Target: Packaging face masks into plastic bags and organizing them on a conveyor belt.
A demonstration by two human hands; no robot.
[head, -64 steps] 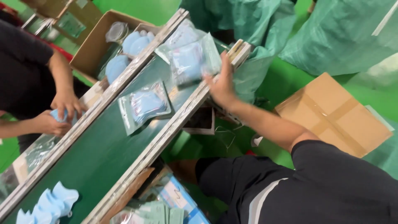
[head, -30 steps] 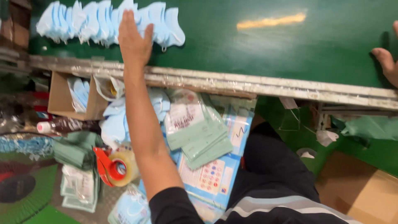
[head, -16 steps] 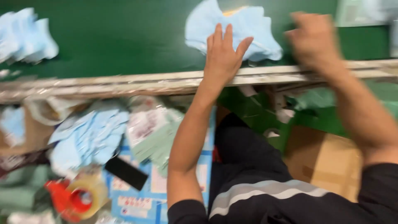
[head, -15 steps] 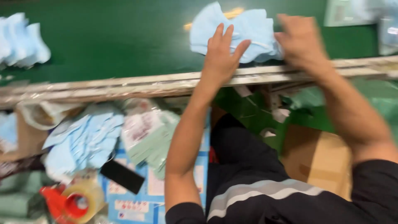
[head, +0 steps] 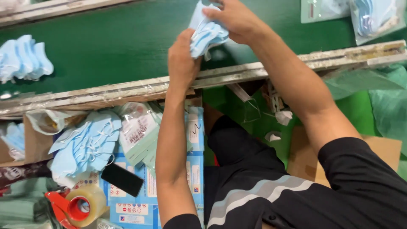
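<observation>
Both hands grip one bundle of light-blue face masks (head: 206, 34) at top centre, above the green conveyor belt (head: 118, 46): left hand (head: 183, 59) closed beneath, right hand (head: 235, 19) closed above.

Both hands grip a bunch of blue masks (head: 206, 34) above the green table (head: 118, 46): left hand (head: 183, 59) fingers below it, right hand (head: 235, 19) fingers on top.

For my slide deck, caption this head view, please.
Both hands, left hand and right hand, gather a stack of blue face masks above a green conveyor belt.
</observation>
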